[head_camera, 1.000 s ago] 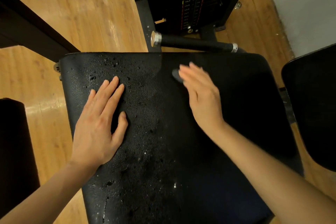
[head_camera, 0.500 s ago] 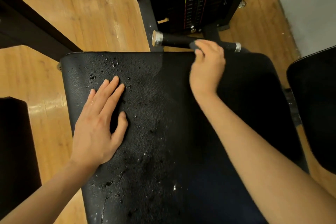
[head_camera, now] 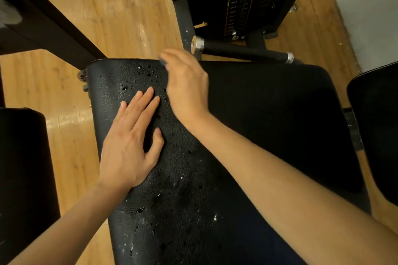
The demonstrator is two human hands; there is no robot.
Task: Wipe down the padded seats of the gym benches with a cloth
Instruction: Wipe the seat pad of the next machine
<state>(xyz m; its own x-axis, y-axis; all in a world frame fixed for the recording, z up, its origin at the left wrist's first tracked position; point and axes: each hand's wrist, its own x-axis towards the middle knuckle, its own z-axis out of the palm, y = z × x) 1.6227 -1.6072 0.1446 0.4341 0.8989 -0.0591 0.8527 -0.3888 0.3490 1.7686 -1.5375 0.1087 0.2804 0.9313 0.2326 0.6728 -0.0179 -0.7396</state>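
The right hand (head_camera: 187,84) has moved from the black handle bar (head_camera: 243,51) leftward to the far edge of the padded seat (head_camera: 269,118), near its wet left half. Its fingers curl over a dark cloth (head_camera: 162,62), mostly hidden beneath them. The left hand (head_camera: 129,144) stays flat, fingers spread, pressing the droplet-covered padding.

The left hand (head_camera: 129,146) is lying flat with its fingers straight and close together. The right hand (head_camera: 186,86) is reaching forward, blurry, its fingers bending down.
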